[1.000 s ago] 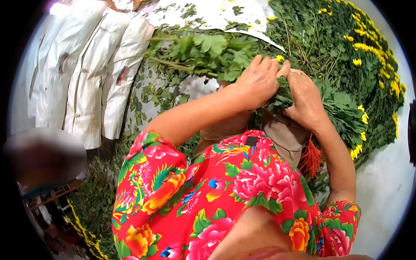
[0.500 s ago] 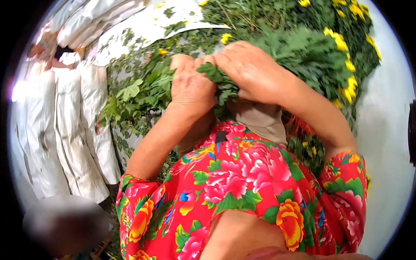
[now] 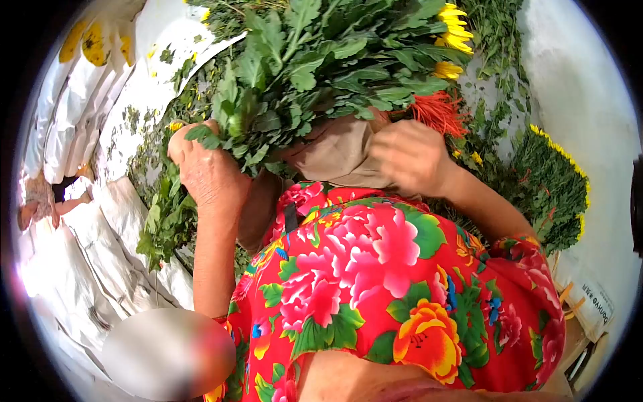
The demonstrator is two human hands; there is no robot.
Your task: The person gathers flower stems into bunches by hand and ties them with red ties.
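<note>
Right hand (image 3: 412, 157) withdrawn below flower bunch (image 3: 321, 70), near red strings (image 3: 439, 114), grip unclear, left hand (image 3: 209, 167) clasping bunch's end

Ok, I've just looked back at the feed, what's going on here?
A person in a red floral top has a leafy bunch of yellow flowers across the lap. The left hand grips it near the stem end, flower heads pointing right. The right hand, blurred, is off the bunch, just below some red strings; whether it holds anything is unclear. Another flower bundle lies to the right.
</note>
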